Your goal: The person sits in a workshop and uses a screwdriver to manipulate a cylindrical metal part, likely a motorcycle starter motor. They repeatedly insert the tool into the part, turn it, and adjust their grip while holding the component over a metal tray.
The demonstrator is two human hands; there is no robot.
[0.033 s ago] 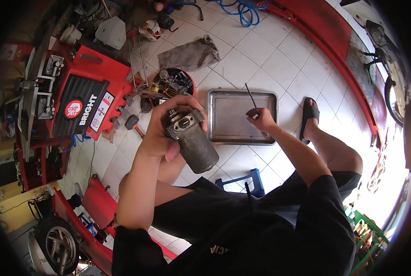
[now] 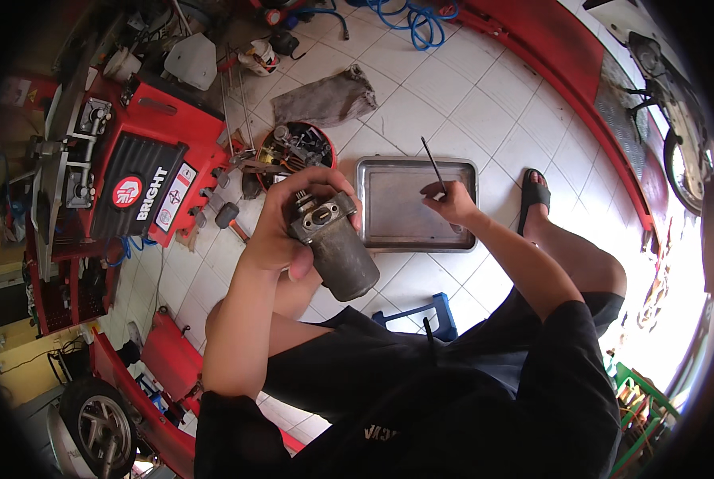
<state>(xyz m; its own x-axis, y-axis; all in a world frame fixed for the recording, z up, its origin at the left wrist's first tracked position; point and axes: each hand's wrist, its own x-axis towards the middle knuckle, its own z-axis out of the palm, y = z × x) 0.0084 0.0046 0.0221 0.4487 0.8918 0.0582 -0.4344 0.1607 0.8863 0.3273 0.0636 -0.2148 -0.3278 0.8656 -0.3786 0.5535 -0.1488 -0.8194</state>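
A grimy grey cylindrical motor (image 2: 343,259) is gripped in my left hand (image 2: 273,231). Its flanged end, with a slot and two bolt holes, faces up, and a short toothed shaft sticks out beside my fingers. Further right, my right hand (image 2: 454,205) pinches a thin dark rod (image 2: 432,161) that points up and away; its lower end is hidden in the fingers. Below that hand, a shallow metal tray (image 2: 417,246) lies on the floor. The rod and the motor are apart.
Left of the tray stands a round red-rimmed container (image 2: 332,152) of metal parts. A grey rag (image 2: 325,97) lies beyond it. A hammer (image 2: 228,215) rests near a large red machine (image 2: 145,172). A blue stool (image 2: 445,318) is close to my legs. Blue hose (image 2: 421,28) coils at the far side.
The view has shifted slightly. My right hand and the rod have moved a little to the left; my left hand keeps its hold on the motor.
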